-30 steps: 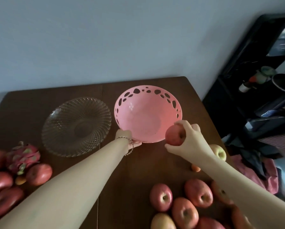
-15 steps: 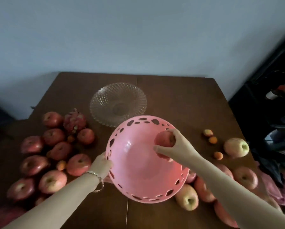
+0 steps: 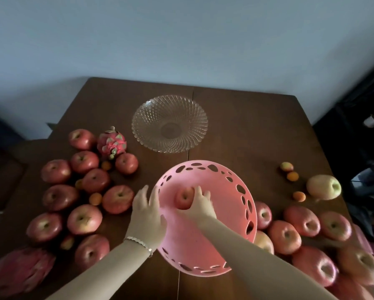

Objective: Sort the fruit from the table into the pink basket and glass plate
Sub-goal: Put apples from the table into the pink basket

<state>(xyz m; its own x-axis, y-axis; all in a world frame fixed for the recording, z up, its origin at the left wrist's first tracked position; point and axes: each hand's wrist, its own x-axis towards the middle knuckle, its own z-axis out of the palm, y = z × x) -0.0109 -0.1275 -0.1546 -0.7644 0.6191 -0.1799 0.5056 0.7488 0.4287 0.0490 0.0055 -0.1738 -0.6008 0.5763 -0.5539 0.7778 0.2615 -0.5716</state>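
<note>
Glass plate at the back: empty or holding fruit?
Empty. The ribbed clear glass plate shows only its own pattern and the brown table through it.

You will find no readable text here. No label, brand, number or sign shows on anything in view.

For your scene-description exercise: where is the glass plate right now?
In the head view, the glass plate sits empty at the far middle of the table, just beyond the pink basket and right of the dragon fruit.
</note>
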